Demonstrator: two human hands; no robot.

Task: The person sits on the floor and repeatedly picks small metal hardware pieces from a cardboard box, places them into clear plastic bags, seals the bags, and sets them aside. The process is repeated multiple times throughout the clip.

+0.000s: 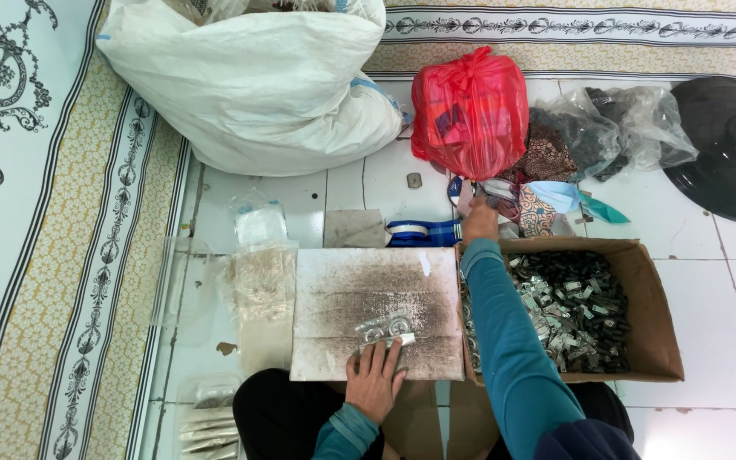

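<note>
Your left hand (376, 376) lies flat, pinning a small clear packet (385, 327) on the grey board (334, 294). Right hand (480, 221), grip unclear, reaches past the cardboard box (653, 311); next, grasp cleanly there.

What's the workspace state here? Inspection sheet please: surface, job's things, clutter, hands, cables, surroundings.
Surface: white tiled floor; a speckled, grimy board lies flat in front of the person.
Job's things: small clear packet of metal parts on the board; open cardboard box of small metal pieces to its right.
Clutter: tied red plastic bag, big white sack, clear bags, tape dispenser, patterned cloth.
Hands: left hand flat on the packet; right hand reaches out to the cloth pile, grip hidden.
Cables: nothing seen.
Surroundings: patterned rugs, dark round fan base.
</note>
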